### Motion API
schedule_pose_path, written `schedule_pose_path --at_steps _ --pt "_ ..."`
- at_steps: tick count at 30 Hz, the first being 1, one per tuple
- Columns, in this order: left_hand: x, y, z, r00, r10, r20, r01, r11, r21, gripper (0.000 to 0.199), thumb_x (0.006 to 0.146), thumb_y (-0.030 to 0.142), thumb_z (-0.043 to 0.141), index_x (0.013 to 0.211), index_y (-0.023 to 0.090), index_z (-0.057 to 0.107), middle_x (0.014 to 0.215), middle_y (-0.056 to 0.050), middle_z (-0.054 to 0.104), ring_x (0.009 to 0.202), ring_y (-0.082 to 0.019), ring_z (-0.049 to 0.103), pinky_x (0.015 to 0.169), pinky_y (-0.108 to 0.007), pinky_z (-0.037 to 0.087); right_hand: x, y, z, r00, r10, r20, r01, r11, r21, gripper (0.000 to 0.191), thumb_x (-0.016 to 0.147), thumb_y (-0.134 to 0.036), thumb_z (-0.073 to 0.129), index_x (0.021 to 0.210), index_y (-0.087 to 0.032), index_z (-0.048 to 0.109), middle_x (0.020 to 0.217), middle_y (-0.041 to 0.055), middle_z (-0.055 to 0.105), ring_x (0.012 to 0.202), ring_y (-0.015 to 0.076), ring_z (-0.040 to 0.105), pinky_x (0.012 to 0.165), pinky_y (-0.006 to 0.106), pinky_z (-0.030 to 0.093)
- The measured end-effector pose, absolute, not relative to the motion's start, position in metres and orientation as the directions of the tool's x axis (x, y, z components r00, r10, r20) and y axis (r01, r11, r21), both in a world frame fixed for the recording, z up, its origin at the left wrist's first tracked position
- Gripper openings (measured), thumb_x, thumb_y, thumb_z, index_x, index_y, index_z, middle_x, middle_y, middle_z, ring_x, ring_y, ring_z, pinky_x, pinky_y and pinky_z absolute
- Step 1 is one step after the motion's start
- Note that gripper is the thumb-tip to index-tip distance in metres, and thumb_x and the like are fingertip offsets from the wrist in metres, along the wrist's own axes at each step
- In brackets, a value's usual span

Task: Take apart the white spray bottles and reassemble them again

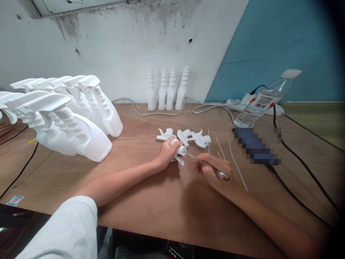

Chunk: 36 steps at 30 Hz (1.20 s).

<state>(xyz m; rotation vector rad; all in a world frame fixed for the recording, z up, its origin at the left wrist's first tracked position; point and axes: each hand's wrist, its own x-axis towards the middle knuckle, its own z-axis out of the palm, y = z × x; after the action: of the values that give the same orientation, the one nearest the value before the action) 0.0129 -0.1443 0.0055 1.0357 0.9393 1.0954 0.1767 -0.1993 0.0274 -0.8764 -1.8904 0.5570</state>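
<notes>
My left hand point(167, 154) is wrapped round a white trigger spray head point(182, 151), its round collar turned to the right. In my right hand point(214, 167) is a slim tool with a thin metal shaft and a shiny handle point(222, 175), like a screwdriver. The shaft's tip is at the collar's opening; whether it touches inside I cannot tell. Just behind my left hand lie more white spray heads point(199, 139) on the wooden table point(151, 201). Thin pale dip tubes point(237, 163) lie beyond my right hand.
Assembled white spray bottles point(88, 133) stand in rows at the left. Several headless white bottles point(181, 91) line the wall. A clear water bottle point(260, 104), a blurred-out dark object point(256, 145) and black cables point(299, 151) are on the right.
</notes>
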Motion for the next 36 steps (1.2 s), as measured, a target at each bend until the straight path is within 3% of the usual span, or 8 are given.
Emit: schedule_pose_path --at_steps 3,6,12,21,29,32,36 --pt "0.011 -0.141 0.006 0.208 0.971 -0.115 -0.289 0.173 0.941 0.027 0.069 0.038 0.061 0.073 0.019 0.043 0.051 0.005 0.051 0.036 -0.008 0.044 0.031 -0.016 0.026 0.175 -0.195 0.026 -0.242 0.837 0.49 0.172 0.534 -0.828 0.026 0.087 -0.012 0.037 0.081 -0.02 0.06 0.064 -0.0004 0.061 0.052 0.0117 0.058 0.052 0.024 0.049" --pt "0.01 -0.14 0.008 0.219 0.967 -0.129 -0.33 0.198 0.923 0.026 0.067 0.036 0.061 0.071 0.019 0.043 0.051 0.004 0.05 0.036 -0.008 0.042 0.03 -0.016 0.023 0.174 -0.194 0.026 -0.26 0.831 0.492 0.115 0.532 -0.839 0.027 0.091 -0.014 0.036 0.084 -0.02 0.062 0.069 0.0015 0.063 0.057 0.0128 0.061 0.055 0.026 0.051" --pt "0.007 -0.141 0.01 0.204 0.967 -0.151 -0.372 0.22 0.902 0.027 0.068 0.038 0.061 0.069 0.019 0.042 0.05 0.003 0.049 0.038 -0.008 0.041 0.032 -0.017 0.025 0.175 -0.194 0.022 -0.39 0.67 0.632 0.179 0.729 -0.661 0.025 0.091 -0.014 0.039 0.087 -0.02 0.063 0.07 0.002 0.061 0.064 0.0138 0.059 0.061 0.027 0.049" --pt "0.006 -0.142 0.011 0.219 0.964 -0.154 -0.351 0.225 0.909 0.029 0.068 0.039 0.063 0.07 0.019 0.043 0.051 0.003 0.049 0.037 -0.008 0.041 0.032 -0.017 0.02 0.181 -0.193 0.01 -0.397 0.656 0.642 0.148 0.736 -0.661 0.028 0.093 -0.01 0.036 0.095 -0.021 0.061 0.076 0.0026 0.061 0.068 0.0141 0.06 0.063 0.027 0.05" --pt "0.008 -0.142 0.009 0.216 0.968 -0.126 -0.352 0.198 0.915 0.027 0.068 0.036 0.062 0.067 0.019 0.041 0.049 0.005 0.045 0.035 -0.007 0.039 0.03 -0.017 0.017 0.184 -0.195 0.011 -0.503 0.485 0.715 0.289 0.875 -0.389 0.024 0.087 -0.007 0.04 0.096 -0.02 0.058 0.08 0.0037 0.063 0.07 0.0132 0.061 0.064 0.024 0.05" --pt "0.008 -0.142 0.01 0.209 0.968 -0.137 -0.333 0.202 0.921 0.026 0.068 0.035 0.062 0.068 0.019 0.042 0.049 0.005 0.046 0.035 -0.007 0.039 0.03 -0.017 0.017 0.18 -0.197 0.017 -0.421 0.61 0.671 0.241 0.789 -0.566 0.025 0.089 -0.01 0.038 0.089 -0.02 0.061 0.074 0.002 0.063 0.066 0.0134 0.062 0.062 0.025 0.05" --pt "0.008 -0.142 0.01 0.2 0.966 -0.162 -0.292 0.217 0.932 0.026 0.068 0.036 0.062 0.069 0.019 0.043 0.051 0.004 0.047 0.035 -0.007 0.041 0.03 -0.017 0.019 0.177 -0.2 0.028 -0.253 0.832 0.494 0.124 0.534 -0.836 0.027 0.092 -0.018 0.041 0.076 -0.019 0.062 0.067 0.0017 0.063 0.056 0.0139 0.06 0.056 0.027 0.049"
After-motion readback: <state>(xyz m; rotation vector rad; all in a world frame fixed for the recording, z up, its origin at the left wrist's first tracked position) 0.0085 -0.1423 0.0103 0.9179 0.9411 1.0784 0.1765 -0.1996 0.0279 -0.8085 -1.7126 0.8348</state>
